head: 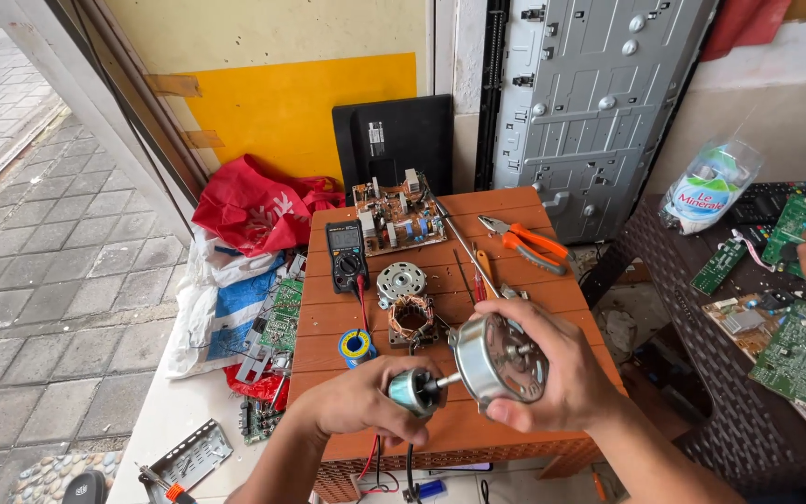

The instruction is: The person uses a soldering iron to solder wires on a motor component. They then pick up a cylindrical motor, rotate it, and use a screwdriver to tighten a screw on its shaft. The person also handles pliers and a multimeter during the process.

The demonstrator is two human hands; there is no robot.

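Over the small orange wooden table (pixel 506 210), right hand (pixel 552 369) closed around the round silver motor housing (pixel 496 359), shaft axis lying left toward the left hand (pixel 361 406), which grips the teal-tipped rotor (pixel 415 390) touching the housing's mouth, both held above the near edge.

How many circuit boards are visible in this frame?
At least 6: one brown board at the wooden table's back, two green boards left of that table, and three on the dark wicker table at right. Others may be hidden among the clutter.
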